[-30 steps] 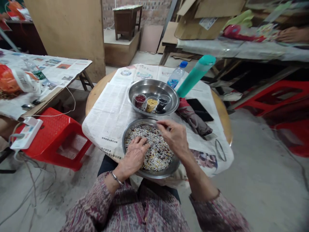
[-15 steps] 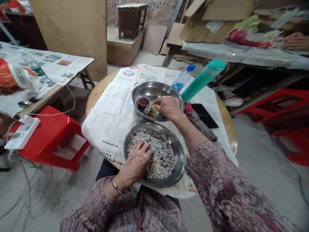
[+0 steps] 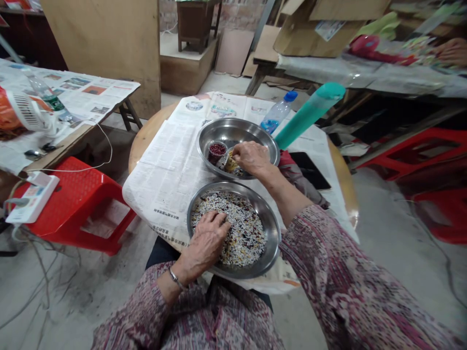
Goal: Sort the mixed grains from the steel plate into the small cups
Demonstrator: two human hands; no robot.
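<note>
The near bowl (image 3: 270, 238) is placed at the front edge of the round table (image 3: 144, 141), on the newspaper (image 3: 171, 165). Behind this bowl, the far bowl (image 3: 233, 130) is set, and a small cup (image 3: 217, 151) is kept in it. To the right of the near bowl a phone (image 3: 310, 170) is laid. Behind and to the right of it, a bottle (image 3: 277, 114) and a tall tube (image 3: 310, 114) are found. To the left of the near bowl, beside the table, a stool (image 3: 73, 194) is placed.

Head camera looks steeply down, close over table (image 3: 146, 141).
</note>
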